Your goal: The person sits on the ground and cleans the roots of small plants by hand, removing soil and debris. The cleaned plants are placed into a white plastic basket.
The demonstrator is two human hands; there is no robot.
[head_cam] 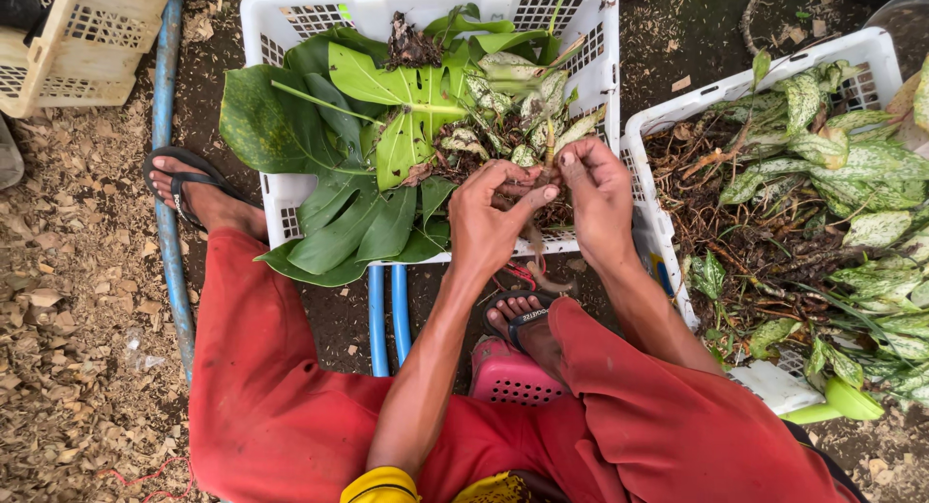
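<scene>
A beige plastic crate (82,41) sits at eleven o'clock on ground strewn with dry leaf litter (68,271). A blue hose (170,189) runs down the left side, past a foot in a black sandal (184,189); two more blue pipes (388,314) lie at six o'clock, under the middle white crate (290,19). Broad dark green leaves (319,164) spill over that crate's left edge. At three o'clock a second white crate (842,53) holds speckled pale leaves (861,174) and brown roots (745,242). A pink perforated stool (508,379) shows between red trousers (261,397), beside another sandalled foot (518,317).
</scene>
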